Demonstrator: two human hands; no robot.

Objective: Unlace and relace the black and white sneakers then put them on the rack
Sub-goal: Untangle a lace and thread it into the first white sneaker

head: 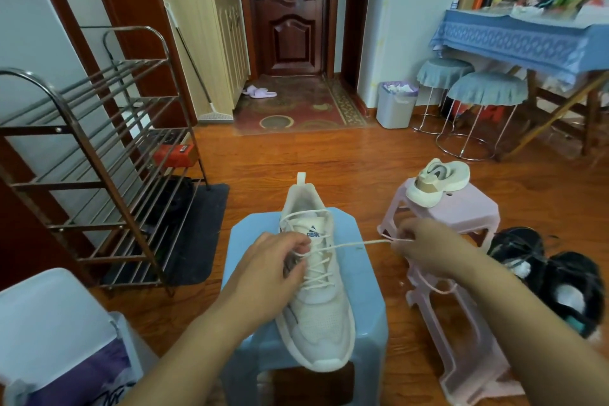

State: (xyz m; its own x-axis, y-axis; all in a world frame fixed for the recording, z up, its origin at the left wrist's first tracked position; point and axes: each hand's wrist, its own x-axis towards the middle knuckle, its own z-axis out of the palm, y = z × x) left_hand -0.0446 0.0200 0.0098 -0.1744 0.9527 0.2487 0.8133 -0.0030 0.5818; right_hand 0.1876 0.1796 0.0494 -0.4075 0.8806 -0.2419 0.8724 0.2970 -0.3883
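Overhanging sneaker (318, 300), blue stool (369, 313)

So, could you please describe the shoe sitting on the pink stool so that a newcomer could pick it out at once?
Start at the blue stool in the middle of the floor, then look to its far right, where a pink stool stands. The cream sneaker lies alone on top. Unlike the laced white sneaker being worked on, it has tan and grey panels, and no hand touches it.

Two bare forearms reach in from the bottom edge — no sleeves, cuffs or gloves anywhere along them. The left hand (267, 269) and the right hand (425, 247) carry no rings, and the wrists no watch or band. Nothing else of the person shows — only arms and hands.
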